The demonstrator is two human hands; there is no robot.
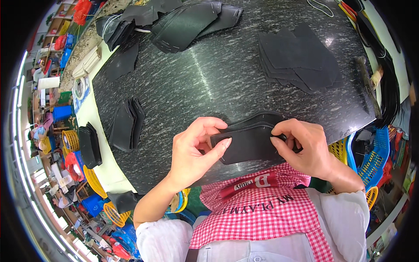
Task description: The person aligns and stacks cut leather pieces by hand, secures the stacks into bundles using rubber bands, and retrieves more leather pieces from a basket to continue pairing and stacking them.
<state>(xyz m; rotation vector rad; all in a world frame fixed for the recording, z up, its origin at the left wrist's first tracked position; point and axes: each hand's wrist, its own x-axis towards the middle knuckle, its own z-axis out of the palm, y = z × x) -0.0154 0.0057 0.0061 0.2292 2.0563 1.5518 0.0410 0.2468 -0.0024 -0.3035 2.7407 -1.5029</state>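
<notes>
Between my two hands, near the front edge of the dark stone tabletop (183, 96), I hold a black leather piece (249, 146) by its two ends. My left hand (198, 148) pinches its left end, thumb in front and fingers behind. On the right end, my right hand (302, 144) grips with thumb and curled fingers; some fingertips are hidden. Just beyond it lies another black piece with a curved edge (262, 118); whether the two are joined I cannot tell.
A fanned stack of black leather pieces (297, 59) lies at the far right, and larger black panels (187, 26) at the far left. Small black bundles (126, 124) stand at the left. Blue plastic baskets (373, 153) sit below the right edge, a yellow basket (94, 181) at left.
</notes>
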